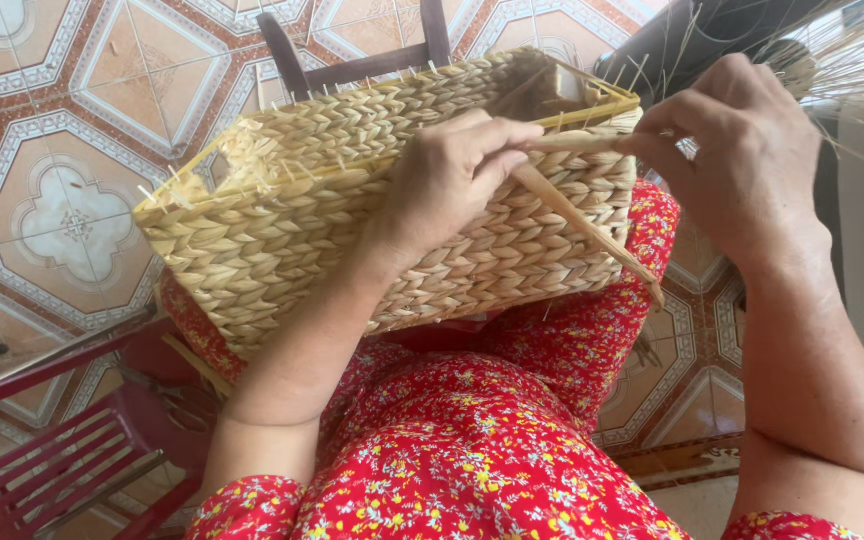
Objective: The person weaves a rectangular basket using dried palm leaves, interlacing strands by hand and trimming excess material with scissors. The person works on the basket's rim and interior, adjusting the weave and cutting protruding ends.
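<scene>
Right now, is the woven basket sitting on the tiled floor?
No, the woven basket rests on the person's lap, on the red flowered dress, with the left hand pressed against its side.

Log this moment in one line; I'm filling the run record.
left hand: pinching straw strand against woven basket | right hand: pulling strand end | basket: tilted on lap

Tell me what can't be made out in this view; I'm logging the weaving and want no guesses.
- Head view: inside of the woven basket, hidden by its own walls.
- Weave under the left hand, covered by it.
- Right hand fingertips' grip on the straw strand, turned away.
- Fibre bundle, cut off by the edge.
</scene>
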